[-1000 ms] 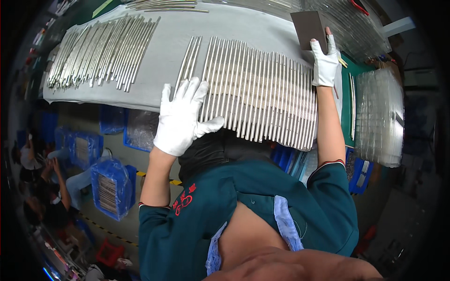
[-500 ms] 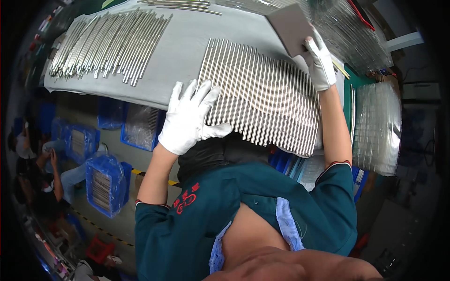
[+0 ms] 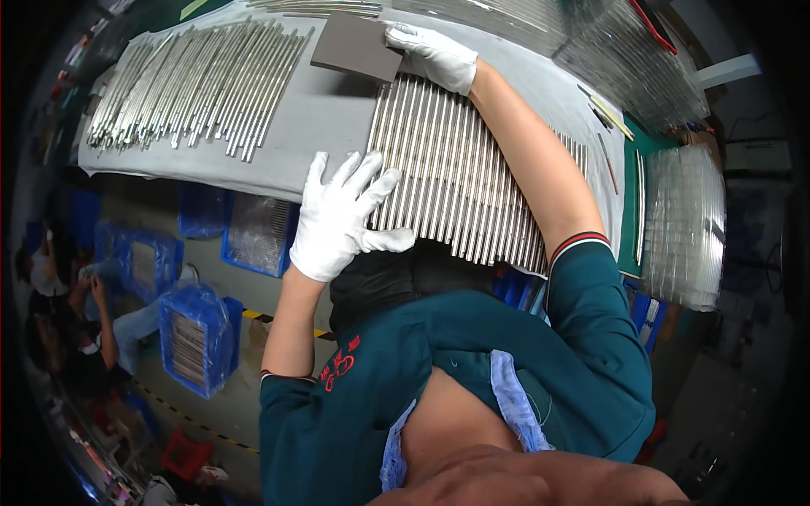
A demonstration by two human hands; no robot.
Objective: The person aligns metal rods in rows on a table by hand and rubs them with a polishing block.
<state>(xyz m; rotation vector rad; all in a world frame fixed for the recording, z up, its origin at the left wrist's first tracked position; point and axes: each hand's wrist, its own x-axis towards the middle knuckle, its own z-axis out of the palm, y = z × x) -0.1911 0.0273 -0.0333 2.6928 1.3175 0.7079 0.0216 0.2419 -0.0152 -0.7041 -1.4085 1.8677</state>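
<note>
Thin silvery metal rods [image 3: 460, 177] lie side by side in a row on the grey-white cloth in front of me. My left hand [image 3: 332, 221], in a white glove, rests at the row's left edge with its fingers spread, touching the outermost rods. My right hand [image 3: 434, 56], also gloved, grips the right side of a flat grey-brown rectangular pad [image 3: 358, 49]. The pad is above the cloth at the far left corner of the row, tilted, with a shadow under it. My right forearm passes over the rods and hides some of them.
A second spread of rods [image 3: 194, 88] covers the table's left part. Clear plastic packs [image 3: 682, 228] stand at the right, with more at the far right. Blue crates [image 3: 198, 337] wrapped in plastic sit on the floor at left, near another person [image 3: 93, 312].
My right hand has carried the pad leftward from the row's far right corner to its far left corner. The left hand stays nearly in place.
</note>
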